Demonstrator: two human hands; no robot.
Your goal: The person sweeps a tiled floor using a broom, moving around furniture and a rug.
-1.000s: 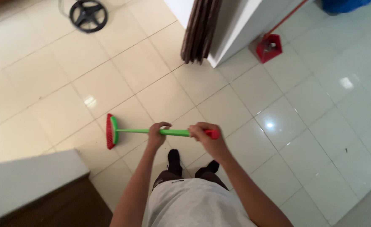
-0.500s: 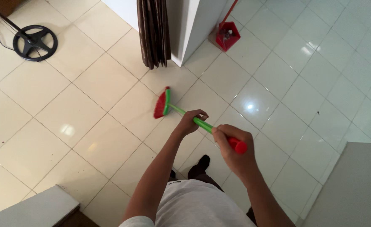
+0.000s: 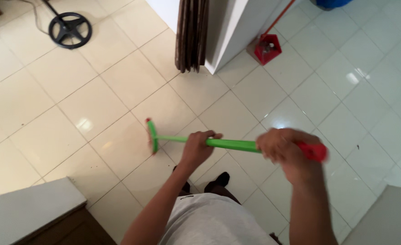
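Green broom [image 3: 218, 144] lies almost level across mid-frame, head [image 3: 152, 136] down on the cream tile floor [image 3: 50, 136] to the left, red handle end [image 3: 316, 152] out to the right. Left hand [image 3: 196, 147] is clamped round the green shaft near its middle, fingers curled over the top; right hand [image 3: 284, 152] is clamped just short of the red end, blurred. Feet [image 3: 209, 180] stand right below the shaft. To sweep well from here: keep the bristles flat on the tile, use the left hand as pivot and drive with the right, short overlapping strokes along one line, low pressure so dust doesn't flick. Red dustpan [image 3: 267, 48] leans by the white wall corner [image 3: 227, 36] far right of centre, well apart from the head, with a brown curtain [image 3: 191, 34] just left of it; a black round base [image 3: 70, 30] sits far left. Watch the white counter [image 3: 28, 213] corner near left on the backswing.
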